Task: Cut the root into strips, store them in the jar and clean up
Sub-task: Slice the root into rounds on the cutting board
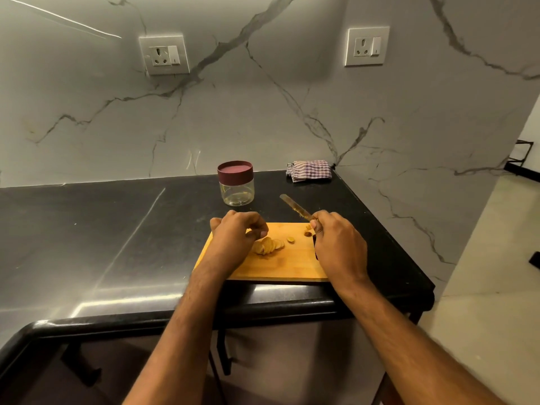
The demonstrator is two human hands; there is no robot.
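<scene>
A wooden cutting board [280,264] lies at the front edge of the black counter. On it sits a fanned row of yellow root slices [270,245], with a few loose pieces [306,230] further right. My left hand [236,235] hovers over the left end of the slices with curled fingers; whether it touches them is unclear. My right hand [339,244] grips the handle of a knife [295,207], its blade lifted and pointing up-left, with root bits stuck to it. A clear jar with a maroon lid [235,182], closed and seemingly empty, stands behind the board.
A checked cloth [310,170] lies folded in the back right corner of the black counter [117,229]. The counter ends just right of the board, with a floor drop beyond. Marble wall with two sockets stands behind.
</scene>
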